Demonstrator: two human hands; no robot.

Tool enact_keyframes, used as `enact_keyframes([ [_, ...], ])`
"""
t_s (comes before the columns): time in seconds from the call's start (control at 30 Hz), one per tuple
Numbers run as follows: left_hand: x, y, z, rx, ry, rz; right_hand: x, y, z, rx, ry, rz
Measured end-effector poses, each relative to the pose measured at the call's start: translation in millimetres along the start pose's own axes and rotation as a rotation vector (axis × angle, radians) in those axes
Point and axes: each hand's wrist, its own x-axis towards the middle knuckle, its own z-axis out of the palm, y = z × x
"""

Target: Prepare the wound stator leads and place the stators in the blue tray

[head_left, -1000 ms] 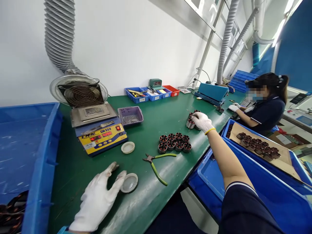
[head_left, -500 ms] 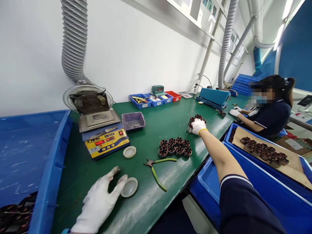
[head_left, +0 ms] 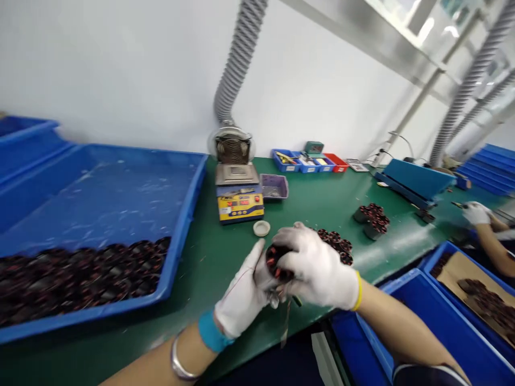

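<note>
In front of me, both gloved hands are closed on a motor stator (head_left: 278, 261), a round silver-sided part with dark slots and copper windings. My left hand (head_left: 246, 292) wraps its left side, and my right hand (head_left: 311, 262) grips it from above and the right. Motion blur and fingers hide whether more than one piece is held. Just behind my right hand stand several similar stators (head_left: 336, 244), partly covered. A green handle end of the pliers (head_left: 296, 301) shows below my right hand. A small white round dish (head_left: 261, 228) lies beyond my left fingertips.
A large blue bin (head_left: 183, 225) with many stators stands at left. Behind are a yellow-blue heated unit (head_left: 240, 206), a purple tray (head_left: 274, 186) and small bins (head_left: 286, 161). Another stator cluster (head_left: 372, 220) sits right, near blue crates (head_left: 402, 300). A co-worker's gloved hand (head_left: 477, 213) is far right.
My right hand has come back from the far stator cluster to meet my left, which was open beside a dish. Both now hold a stator. The view has swung left.
</note>
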Motion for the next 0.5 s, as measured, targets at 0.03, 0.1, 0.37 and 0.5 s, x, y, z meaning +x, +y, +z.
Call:
enact_keyframes([
  [0.03, -1.1, -0.5, -2.7, -0.112, 0.029, -0.020, 6.8, -9.0, 8.9, 0.052, 0.012, -0.040],
  [0.1, -6.8, 2.9, -16.2, -0.292, 0.117, -0.073, 13.9, -12.7, 21.5, 0.209, 0.027, 0.004],
  [0.37, -35.9, 26.8, -51.2, -0.493, 0.222, -0.105, 37.7, 15.3, 83.3, 1.099, -0.092, 0.686],
  [0.5, -34.5, 15.0, -59.9, -0.230, 0.166, -0.055, 64.7, -1.5, 93.6, 1.178, 0.025, 0.665],
])
